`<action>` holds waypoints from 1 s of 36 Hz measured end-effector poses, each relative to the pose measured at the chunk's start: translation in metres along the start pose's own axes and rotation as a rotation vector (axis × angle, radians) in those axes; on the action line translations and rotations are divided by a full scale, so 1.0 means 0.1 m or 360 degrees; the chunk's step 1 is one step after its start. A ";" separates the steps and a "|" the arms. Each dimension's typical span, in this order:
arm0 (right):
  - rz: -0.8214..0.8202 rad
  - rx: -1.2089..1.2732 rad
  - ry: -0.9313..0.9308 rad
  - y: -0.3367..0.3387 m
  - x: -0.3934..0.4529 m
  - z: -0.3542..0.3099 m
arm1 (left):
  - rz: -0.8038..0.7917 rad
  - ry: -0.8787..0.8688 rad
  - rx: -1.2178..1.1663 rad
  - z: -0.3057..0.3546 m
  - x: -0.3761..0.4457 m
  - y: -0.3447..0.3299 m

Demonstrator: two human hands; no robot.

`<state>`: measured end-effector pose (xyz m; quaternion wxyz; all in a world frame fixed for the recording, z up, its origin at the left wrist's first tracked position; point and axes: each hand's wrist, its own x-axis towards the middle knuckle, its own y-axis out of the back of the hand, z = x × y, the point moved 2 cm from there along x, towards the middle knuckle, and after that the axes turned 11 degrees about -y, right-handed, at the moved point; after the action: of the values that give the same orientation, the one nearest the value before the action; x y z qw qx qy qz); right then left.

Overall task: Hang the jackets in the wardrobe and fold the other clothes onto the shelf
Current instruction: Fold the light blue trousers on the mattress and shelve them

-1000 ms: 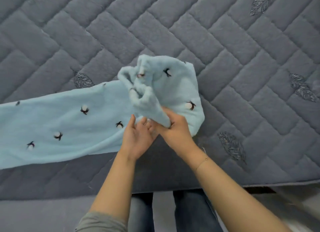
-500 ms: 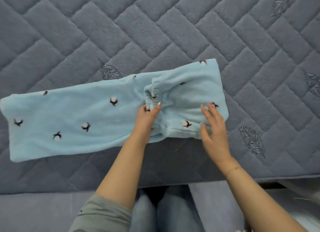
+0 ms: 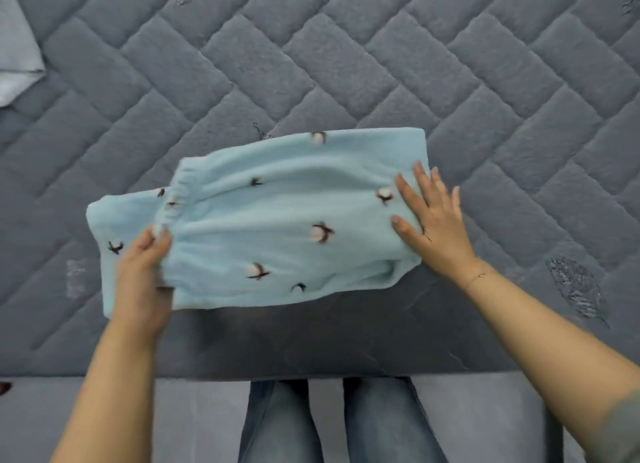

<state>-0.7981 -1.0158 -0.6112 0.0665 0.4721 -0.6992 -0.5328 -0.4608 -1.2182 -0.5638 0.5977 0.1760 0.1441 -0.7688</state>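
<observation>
Light blue fleece trousers (image 3: 263, 217) with small cotton-flower prints lie folded in a short stack near the front edge of the grey quilted bed (image 3: 346, 64). Their elastic waistband sits on top at the left. My left hand (image 3: 143, 272) grips the waistband end, thumb on top and fingers under the fold. My right hand (image 3: 431, 220) lies flat with spread fingers, pressing the right end of the stack.
A pale grey garment (image 3: 17, 47) pokes in at the top left corner of the bed. The bed's front edge (image 3: 311, 369) runs just before my legs in blue jeans (image 3: 339, 424).
The long left part of the trousers has been folded over to the right, so the stack is now short. My left hand moved left along the waistband; my right hand slid to the right end.
</observation>
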 end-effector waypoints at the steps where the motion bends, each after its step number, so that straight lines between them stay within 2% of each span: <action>1: 0.0005 -0.0027 0.0040 -0.10 0.04 -0.13 | 0.0036 0.0017 0.0011 0.01 0.10 0.25; 6: 0.0082 -0.0295 0.0223 -0.65 0.10 -0.64 | 0.0112 0.0157 0.0437 -0.31 0.46 1.07; 10: 0.0110 -0.0426 0.0105 -0.83 0.13 -0.74 | 0.0106 0.0027 0.0695 -0.45 0.59 1.10; 16: -0.0002 -0.0423 0.0116 -0.76 0.13 -0.77 | -0.0155 -0.0011 0.0514 -0.36 0.56 0.86; 19: -0.0072 -0.0282 0.0104 -0.68 0.11 -0.82 | -0.0029 0.0089 0.0392 -0.21 0.52 0.82; 21: -0.0083 -0.0037 0.0160 -0.56 0.09 -0.85 | 0.0050 0.0101 0.0306 -0.08 0.50 0.91; 23: -0.0041 0.0171 0.0289 -0.41 0.06 -0.88 | 0.0075 0.0009 0.0333 0.06 0.50 1.08; 25: 0.0037 0.0171 0.0444 -0.34 0.03 -0.89 | 0.0132 -0.0105 0.0399 0.18 0.50 1.29; 28: 0.0058 -0.0026 0.0472 -0.40 0.02 -0.93 | 0.0192 -0.0192 0.0689 0.13 0.59 1.55; 32: -0.0257 -0.0327 0.0238 -0.73 0.09 -0.90 | 0.0063 -0.0088 0.1304 -0.22 0.77 1.47; 34: -0.0218 -0.0359 0.0182 -0.84 0.10 -0.84 | 0.0200 -0.0173 0.1643 -0.26 0.77 1.32; 36: -0.0165 -0.0350 0.0185 -0.88 0.09 -0.79 | 0.0462 -0.0429 0.1774 -0.16 0.71 1.14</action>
<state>-0.7037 -1.0751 -0.6528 0.1305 0.5275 -0.6063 -0.5807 -0.3648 -1.3005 -0.6107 0.5273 0.3823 -0.3842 -0.6544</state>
